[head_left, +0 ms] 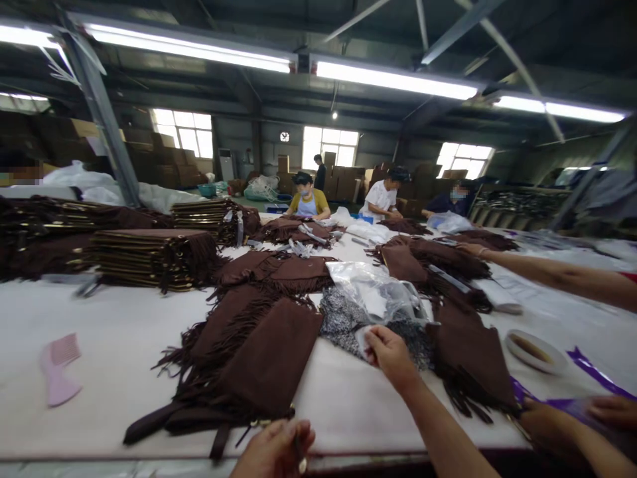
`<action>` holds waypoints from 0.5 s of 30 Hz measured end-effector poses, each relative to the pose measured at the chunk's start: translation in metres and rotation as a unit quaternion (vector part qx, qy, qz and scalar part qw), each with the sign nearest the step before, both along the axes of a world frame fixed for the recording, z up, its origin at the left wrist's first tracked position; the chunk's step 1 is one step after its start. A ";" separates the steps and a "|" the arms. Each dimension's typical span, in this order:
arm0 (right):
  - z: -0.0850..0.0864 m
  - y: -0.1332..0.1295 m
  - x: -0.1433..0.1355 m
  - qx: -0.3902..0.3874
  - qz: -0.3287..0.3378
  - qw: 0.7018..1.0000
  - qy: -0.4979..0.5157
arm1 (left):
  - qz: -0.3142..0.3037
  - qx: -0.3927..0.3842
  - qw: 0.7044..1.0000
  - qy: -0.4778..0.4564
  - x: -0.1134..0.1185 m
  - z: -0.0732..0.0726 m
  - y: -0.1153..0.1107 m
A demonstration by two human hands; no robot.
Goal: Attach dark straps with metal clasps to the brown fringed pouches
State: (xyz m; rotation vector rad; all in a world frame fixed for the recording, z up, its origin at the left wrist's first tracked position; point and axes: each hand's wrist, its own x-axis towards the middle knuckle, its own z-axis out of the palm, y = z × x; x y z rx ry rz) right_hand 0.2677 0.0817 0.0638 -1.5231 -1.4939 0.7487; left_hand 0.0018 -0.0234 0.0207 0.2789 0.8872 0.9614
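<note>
My left hand (279, 446) is at the table's front edge, fingers curled around a small dark piece with gold-coloured metal (301, 463). Just beyond it lies a dark brown fringed bag (271, 355) with a strap and metal fittings at its near end. My right hand (391, 358) pinches a small whitish packet (362, 340). Under and behind that hand is a black-and-white speckled cloth (338, 322), partly covered by a clear plastic bag (371, 285). Another brown fringed bag (470, 352) lies right of my right hand.
Stacked brown bags (144, 255) stand at left, near a pink comb (62, 368). A tape roll (535, 352) and purple-edged plastic (597, 372) lie at right. A co-worker's hands (557, 425) and another person's arm (547, 269) reach in there. Several people work across the table.
</note>
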 end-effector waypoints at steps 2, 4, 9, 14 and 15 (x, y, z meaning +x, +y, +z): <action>0.004 -0.035 -0.027 -0.114 0.146 0.982 0.024 | 0.001 0.007 0.999 -0.038 -0.003 0.011 -0.005; 0.011 -0.060 -0.048 -0.183 0.290 0.939 -0.012 | -0.001 0.042 0.997 -0.059 -0.005 0.017 -0.006; 0.020 -0.070 -0.079 -0.202 0.376 0.903 -0.054 | -0.046 0.106 0.991 -0.068 -0.006 0.014 -0.010; 0.012 -0.053 -0.093 -0.141 0.266 0.952 -0.047 | -0.043 0.129 0.991 -0.011 -0.004 0.005 -0.016; 0.010 -0.050 -0.093 -0.126 0.244 0.961 -0.036 | -0.038 0.127 0.991 0.000 -0.003 0.004 -0.017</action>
